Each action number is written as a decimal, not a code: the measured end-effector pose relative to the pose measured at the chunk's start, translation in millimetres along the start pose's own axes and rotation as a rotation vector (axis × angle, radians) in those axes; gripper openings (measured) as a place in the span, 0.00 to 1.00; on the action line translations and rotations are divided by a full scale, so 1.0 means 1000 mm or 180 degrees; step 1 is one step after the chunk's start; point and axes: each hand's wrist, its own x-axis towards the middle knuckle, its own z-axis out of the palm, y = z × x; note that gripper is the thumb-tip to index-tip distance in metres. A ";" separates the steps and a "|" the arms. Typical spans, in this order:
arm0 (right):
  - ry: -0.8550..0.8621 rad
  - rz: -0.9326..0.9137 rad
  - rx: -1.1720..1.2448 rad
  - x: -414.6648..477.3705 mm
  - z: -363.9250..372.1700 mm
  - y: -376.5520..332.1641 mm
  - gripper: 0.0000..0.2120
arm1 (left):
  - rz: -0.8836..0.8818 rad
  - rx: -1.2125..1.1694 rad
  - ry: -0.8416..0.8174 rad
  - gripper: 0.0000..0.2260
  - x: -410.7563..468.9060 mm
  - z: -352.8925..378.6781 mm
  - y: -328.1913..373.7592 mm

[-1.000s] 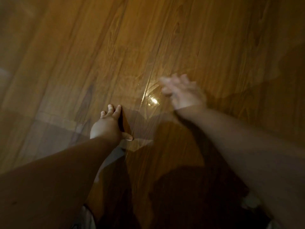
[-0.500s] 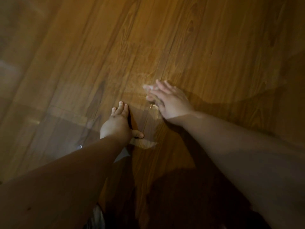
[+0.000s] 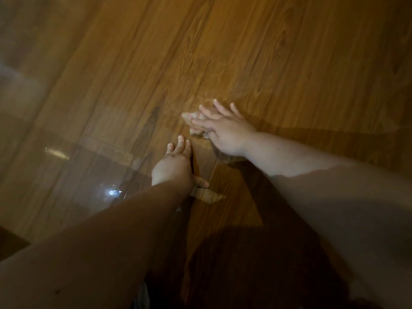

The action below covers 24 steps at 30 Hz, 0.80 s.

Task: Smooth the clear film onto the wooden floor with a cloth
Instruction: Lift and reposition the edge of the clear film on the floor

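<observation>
Right hand (image 3: 225,130) settled from blurred swing, now pressing pale cloth (image 3: 193,118) flat on film; camera shifted.

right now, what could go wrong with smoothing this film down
The cloth is a small wad under the right hand, so bare fingers may drag on the clear film and crease it. The left hand pins only one spot near the film's edge, so a hard wipe could shift the sheet. Dim light and glare on the wooden floor could hide bubbles.

Dim, warm-lit brown wooden plank floor (image 3: 278,52), shadowed below
</observation>
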 end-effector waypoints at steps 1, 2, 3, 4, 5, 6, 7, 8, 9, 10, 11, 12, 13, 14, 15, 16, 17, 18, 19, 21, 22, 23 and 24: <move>0.0148 0.0208 -0.0029 0.002 -0.005 0.010 0.27 | -0.0004 -0.0004 -0.0018 0.57 0.001 0.001 0.000; 0.0370 0.0585 0.0095 0.004 -0.010 0.022 0.27 | -0.0012 -0.0019 -0.0044 0.58 0.001 0.001 -0.001; 0.0598 0.1079 0.0352 0.006 -0.016 0.033 0.26 | -0.0022 -0.0031 -0.0065 0.58 0.002 0.001 -0.001; 0.0769 0.1566 0.0643 0.007 -0.021 0.039 0.25 | -0.0027 -0.0032 -0.0080 0.58 0.003 0.001 -0.002; 0.0847 0.1885 0.0787 0.009 -0.023 0.039 0.24 | -0.0022 -0.0026 -0.0079 0.58 0.003 0.001 -0.003; 0.0810 0.1950 0.0707 0.011 -0.022 0.031 0.23 | -0.0011 -0.0019 -0.0066 0.58 0.004 0.002 -0.003; 0.0685 0.1751 0.0544 0.014 -0.018 0.019 0.24 | -0.0010 -0.0010 -0.0034 0.58 0.004 0.003 -0.004; 0.0525 0.1328 0.0392 0.017 -0.012 0.003 0.25 | -0.0016 -0.0003 0.0009 0.58 0.003 0.004 -0.004; 0.0327 0.0835 0.0287 0.018 -0.005 -0.014 0.25 | -0.0024 -0.0019 0.0053 0.58 0.003 0.005 -0.003; 0.0087 0.0420 0.0238 0.017 0.001 -0.029 0.25 | -0.0023 -0.0067 0.0088 0.57 0.002 0.005 -0.003; -0.0128 0.0149 0.0233 0.017 0.006 -0.038 0.25 | -0.0019 -0.0124 0.0114 0.57 0.002 0.006 -0.002; -0.0244 0.0024 0.0243 0.016 0.009 -0.040 0.25 | -0.0019 -0.0156 0.0117 0.57 0.003 0.006 -0.002; -0.0283 0.0032 0.0276 0.015 0.007 -0.038 0.25 | -0.0026 -0.0153 0.0100 0.57 0.002 0.006 -0.001; -0.0262 0.0109 0.0268 0.014 0.003 -0.032 0.25 | -0.0036 -0.0134 0.0078 0.57 0.002 0.006 -0.002; -0.0191 0.0244 0.0236 0.011 -0.002 -0.024 0.26 | -0.0048 -0.0120 0.0064 0.58 0.002 0.006 -0.002; -0.0067 0.0437 0.0228 0.007 -0.007 -0.013 0.26 | -0.0057 -0.0119 0.0065 0.58 0.002 0.006 -0.003; 0.0096 0.0707 0.0289 0.000 -0.014 0.002 0.27 | -0.0053 -0.0128 0.0080 0.58 0.001 0.006 -0.003; 0.0302 0.1038 0.0411 -0.009 -0.020 0.020 0.27 | -0.0049 -0.0139 0.0099 0.58 0.001 0.007 -0.003; 0.0520 0.1441 0.0563 -0.023 -0.026 0.040 0.26 | -0.0050 -0.0148 0.0109 0.58 0.001 0.008 -0.003; 0.0854 0.2458 0.0855 -0.058 -0.033 0.079 0.24 | -0.0062 -0.0167 0.0123 0.57 0.000 0.009 -0.001; 0.0940 0.2976 0.0987 -0.075 -0.033 0.090 0.23 | -0.0069 -0.0175 0.0139 0.57 -0.001 0.010 -0.001; 0.1007 0.3352 0.1064 -0.090 -0.029 0.095 0.23 | -0.0064 -0.0178 0.0145 0.56 -0.001 0.010 -0.002; 0.1061 0.3511 0.1010 -0.104 -0.022 0.090 0.24 | -0.0040 -0.0169 0.0131 0.55 -0.001 0.011 0.000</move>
